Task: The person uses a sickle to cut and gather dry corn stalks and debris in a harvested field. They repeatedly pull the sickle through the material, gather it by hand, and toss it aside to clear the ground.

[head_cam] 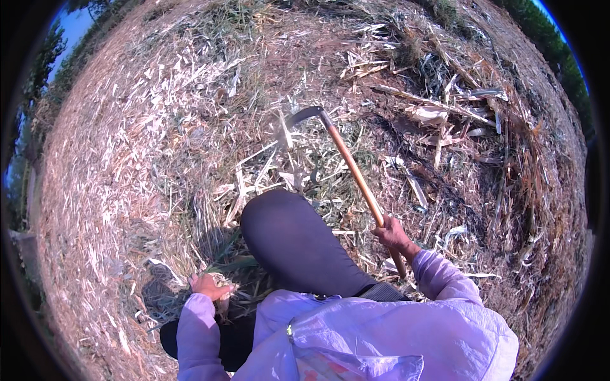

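My right hand (394, 235) is wrapped around the lower part of the wooden handle of a long-handled sickle (352, 164). The handle's butt end sticks out below my fist. At the far end, the curved metal blade (306, 114) points left over the straw, its tip blurred among dry stalks. My left hand (211, 286) is low beside my left leg, thumb spread away from the fingers, against dry leaves and husks (228, 280). Whether its fingers hold any of them cannot be made out. Between my hands rises my bent knee (290, 233) in dark trousers.
Chopped straw and pale husks (157, 109) cover the ground. Longer dry stalks (448, 107) lie in a heap at the upper right. A dark netlike strip (429, 171) runs across the soil on the right. Trees (548, 43) stand at the field's rim.
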`<act>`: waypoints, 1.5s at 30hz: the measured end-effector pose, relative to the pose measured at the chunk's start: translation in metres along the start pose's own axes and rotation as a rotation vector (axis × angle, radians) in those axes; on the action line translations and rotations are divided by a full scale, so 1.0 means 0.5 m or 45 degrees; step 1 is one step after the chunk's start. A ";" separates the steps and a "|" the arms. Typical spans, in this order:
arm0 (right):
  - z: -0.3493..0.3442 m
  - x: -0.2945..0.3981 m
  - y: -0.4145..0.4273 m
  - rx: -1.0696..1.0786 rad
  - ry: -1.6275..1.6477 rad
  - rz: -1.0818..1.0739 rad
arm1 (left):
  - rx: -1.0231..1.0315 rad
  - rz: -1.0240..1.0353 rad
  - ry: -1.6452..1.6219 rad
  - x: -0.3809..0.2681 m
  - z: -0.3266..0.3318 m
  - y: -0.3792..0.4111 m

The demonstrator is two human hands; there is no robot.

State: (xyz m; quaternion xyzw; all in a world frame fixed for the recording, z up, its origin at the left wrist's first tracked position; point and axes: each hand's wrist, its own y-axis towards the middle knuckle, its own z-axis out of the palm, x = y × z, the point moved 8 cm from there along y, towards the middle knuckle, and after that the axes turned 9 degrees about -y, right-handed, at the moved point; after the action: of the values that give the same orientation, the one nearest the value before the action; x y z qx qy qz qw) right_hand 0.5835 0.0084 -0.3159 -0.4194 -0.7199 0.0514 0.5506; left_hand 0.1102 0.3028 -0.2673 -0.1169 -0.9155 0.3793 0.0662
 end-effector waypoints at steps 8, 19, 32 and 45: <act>-0.136 -0.196 -0.238 -0.212 0.058 0.312 | -0.128 0.290 0.299 -0.059 -0.090 -0.093; -0.010 -0.015 0.051 -0.054 0.174 0.074 | -1.126 0.496 -0.328 -0.143 -0.276 -0.020; 0.332 0.350 0.552 0.044 0.076 -0.067 | -0.195 -0.117 -0.286 0.067 0.070 0.226; 0.683 0.557 0.687 0.580 0.414 -0.125 | -0.216 -0.080 -0.285 0.047 0.094 0.266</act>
State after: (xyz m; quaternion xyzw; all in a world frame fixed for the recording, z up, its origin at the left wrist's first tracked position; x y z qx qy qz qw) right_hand 0.4742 0.5457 -0.4238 -0.2522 -0.6116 0.1173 0.7407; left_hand 0.0993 0.3681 -0.3939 -0.0504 -0.9491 0.3091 -0.0345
